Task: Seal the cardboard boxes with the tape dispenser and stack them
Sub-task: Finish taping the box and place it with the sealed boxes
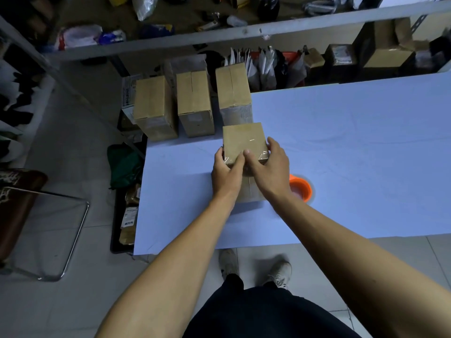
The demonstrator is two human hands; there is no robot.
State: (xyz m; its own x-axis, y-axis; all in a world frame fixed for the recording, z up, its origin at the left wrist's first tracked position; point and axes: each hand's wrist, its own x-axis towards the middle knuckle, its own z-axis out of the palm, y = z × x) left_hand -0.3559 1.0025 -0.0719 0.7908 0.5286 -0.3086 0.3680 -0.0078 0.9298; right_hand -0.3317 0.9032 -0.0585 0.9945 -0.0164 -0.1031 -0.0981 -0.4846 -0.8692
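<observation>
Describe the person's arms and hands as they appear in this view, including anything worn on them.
Both arms are bare from the bottom edge of the picture to the wrists; no sleeves show. The left hand and right hand wear no gloves, and no watch, bracelet or ring is visible. No markings can be made out in the dim light.

Metal-framed chair (36, 215), green bag (124, 164)

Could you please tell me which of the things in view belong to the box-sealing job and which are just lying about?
Part of the job:
- taped box, held by the left hand and right hand
- three boxes at the table's far left edge
- orange tape dispenser
- white table

Lying about:
- green bag on the floor
- chair
- cluttered shelf
</observation>
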